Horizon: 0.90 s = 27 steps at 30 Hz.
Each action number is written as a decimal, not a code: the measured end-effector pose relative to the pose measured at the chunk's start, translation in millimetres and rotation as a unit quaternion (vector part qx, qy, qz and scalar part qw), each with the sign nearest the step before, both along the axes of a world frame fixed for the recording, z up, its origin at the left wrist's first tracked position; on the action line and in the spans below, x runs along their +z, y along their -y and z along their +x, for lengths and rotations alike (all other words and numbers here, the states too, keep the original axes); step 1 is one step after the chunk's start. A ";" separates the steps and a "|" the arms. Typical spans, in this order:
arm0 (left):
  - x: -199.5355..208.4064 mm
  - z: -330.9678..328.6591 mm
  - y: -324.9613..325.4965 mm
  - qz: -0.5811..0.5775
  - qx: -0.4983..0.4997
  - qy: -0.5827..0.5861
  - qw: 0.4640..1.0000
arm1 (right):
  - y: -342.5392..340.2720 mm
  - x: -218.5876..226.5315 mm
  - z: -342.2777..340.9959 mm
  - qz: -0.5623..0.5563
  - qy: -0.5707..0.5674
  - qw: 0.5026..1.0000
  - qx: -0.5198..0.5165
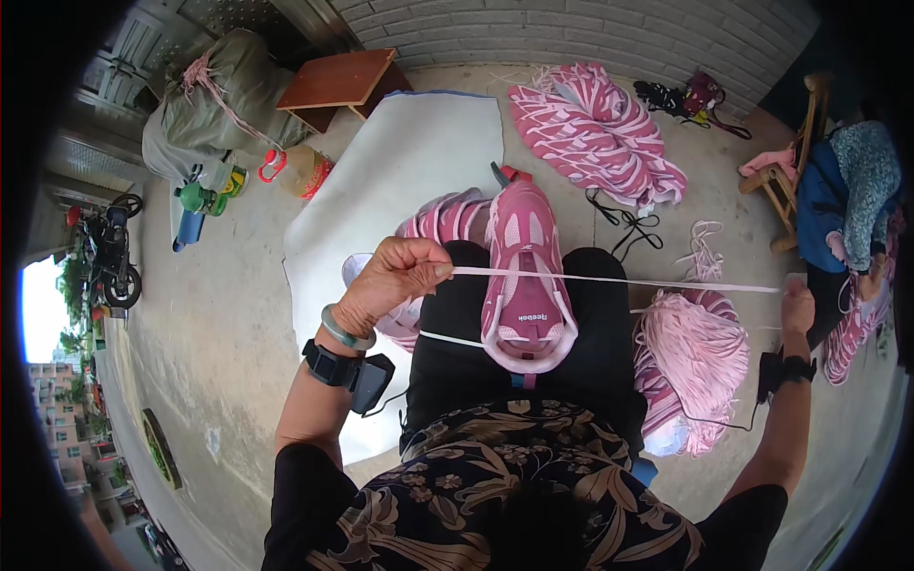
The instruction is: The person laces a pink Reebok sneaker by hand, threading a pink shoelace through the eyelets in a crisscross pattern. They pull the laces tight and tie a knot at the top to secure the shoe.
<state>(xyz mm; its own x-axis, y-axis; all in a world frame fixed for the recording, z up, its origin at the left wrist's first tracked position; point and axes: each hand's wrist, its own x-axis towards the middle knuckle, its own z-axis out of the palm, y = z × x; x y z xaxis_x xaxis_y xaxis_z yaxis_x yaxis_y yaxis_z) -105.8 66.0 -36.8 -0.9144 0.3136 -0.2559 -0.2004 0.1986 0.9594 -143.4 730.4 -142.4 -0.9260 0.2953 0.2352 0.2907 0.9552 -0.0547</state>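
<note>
A pale pink shoelace (609, 279) runs taut from side to side above my lap. Its left end is pinched between the thumb and fingers of my left hand (405, 266). Far out to the right, my right hand (798, 306) is closed around the other end. Beneath the lace, a dark pink and mauve shoe upper (528, 276) lies between my thighs, with lighter mesh panels. Striped pink uppers (446, 221) are stacked beside my left knee. By my right thigh, a thick bundle of pink laces (695, 338) rests on more pink pieces.
A white sheet (400, 171) covers the floor at left, near a brown stool (338, 78), an oil bottle (307, 171) and a full sack (228, 95). Ahead lies a pile of pink uppers (605, 138). At right, a co-worker's patterned sleeve (862, 181) shows beside a wooden chair (785, 181).
</note>
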 end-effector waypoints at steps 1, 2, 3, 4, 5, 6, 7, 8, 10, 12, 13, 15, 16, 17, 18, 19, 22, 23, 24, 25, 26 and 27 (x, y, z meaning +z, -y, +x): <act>4.1 0.6 -7.9 -0.013 0.006 0.028 1.000 | 33.3 -15.7 -1.4 0.028 0.065 0.998 -0.003; -1.4 0.5 -17.9 0.012 0.002 -0.001 1.000 | 81.7 -18.4 -9.7 -0.008 0.113 0.992 0.052; -1.7 -3.9 -32.3 0.048 -0.019 -0.020 0.998 | 121.8 -26.2 -14.0 -0.128 0.015 0.973 0.190; -0.8 -6.5 -47.8 0.064 -0.019 -0.018 0.998 | 177.2 -19.1 -17.0 -0.315 0.002 0.915 0.252; -6.5 -9.6 -57.1 0.064 -0.046 -0.044 0.996 | 239.9 2.7 -14.3 -0.442 0.009 0.841 0.312; -8.6 -12.8 -68.1 0.034 -0.053 -0.087 0.994 | 291.1 29.9 -7.6 -0.504 0.026 0.788 0.352; -8.9 -16.1 -79.2 0.004 -0.062 -0.131 0.989 | 330.5 52.5 -0.1 -0.540 0.040 0.755 0.371; -8.1 -18.7 -86.0 -0.028 -0.072 -0.174 0.982 | 356.2 65.6 5.3 -0.585 0.090 0.715 0.372; -11.7 -23.7 -89.1 -0.066 -0.075 -0.217 0.971 | 386.2 78.2 8.8 -0.628 0.121 0.659 0.396; -14.3 -29.0 -85.7 -0.096 -0.084 -0.225 0.966 | 388.6 76.8 4.2 -0.641 0.190 0.645 0.370; -14.3 -31.2 -79.9 -0.108 -0.091 -0.211 0.967 | 386.6 74.8 2.3 -0.619 0.163 0.670 0.376; -19.1 -32.0 -67.9 -0.110 -0.082 -0.184 0.973 | 375.5 67.0 -2.5 -0.575 0.107 0.712 0.389; -29.9 -30.7 -61.2 -0.099 -0.068 -0.172 0.978 | 370.7 59.8 -5.8 -0.571 0.100 0.723 0.376; -39.6 -29.6 -56.4 -0.088 -0.054 -0.160 0.982 | 365.9 49.6 -9.4 -0.567 0.093 0.733 0.364; -49.2 -29.1 -54.5 -0.087 -0.043 -0.169 0.981 | 360.0 40.1 -12.8 -0.561 0.086 0.745 0.349; -56.6 -28.0 -53.2 -0.087 -0.032 -0.178 0.980 | 354.9 33.9 -18.0 -0.533 0.093 0.768 0.343; -59.9 -28.3 -56.4 -0.120 -0.035 -0.172 0.977 | 352.3 23.3 -28.3 -0.262 0.120 0.874 0.391; -57.2 -29.7 -59.5 -0.137 -0.042 -0.165 0.976 | 353.6 21.3 -30.2 -0.203 0.071 0.882 0.420; -53.7 -31.0 -62.2 -0.149 -0.052 -0.175 0.972 | 359.6 23.4 -30.8 -0.141 0.022 0.883 0.447; -49.6 -32.6 -65.1 -0.161 -0.062 -0.185 0.967 | 366.6 24.4 -31.0 -0.080 -0.028 0.878 0.471; -47.9 -34.2 -68.1 -0.173 -0.072 -0.195 0.963 | 375.4 23.2 -30.8 -0.245 -0.005 0.843 0.479; -47.6 -35.3 -70.6 -0.172 -0.067 -0.227 0.956 | 386.8 22.3 -29.5 -0.404 0.018 0.782 0.474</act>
<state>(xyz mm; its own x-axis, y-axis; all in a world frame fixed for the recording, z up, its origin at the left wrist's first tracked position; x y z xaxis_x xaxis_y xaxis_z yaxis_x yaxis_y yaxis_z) -141.1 136.6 -84.4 -0.9130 0.4051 0.0485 0.2705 0.5122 0.8152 -173.0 343.5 -120.0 -0.8209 -0.4894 0.2943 -0.5112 0.3999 -0.7608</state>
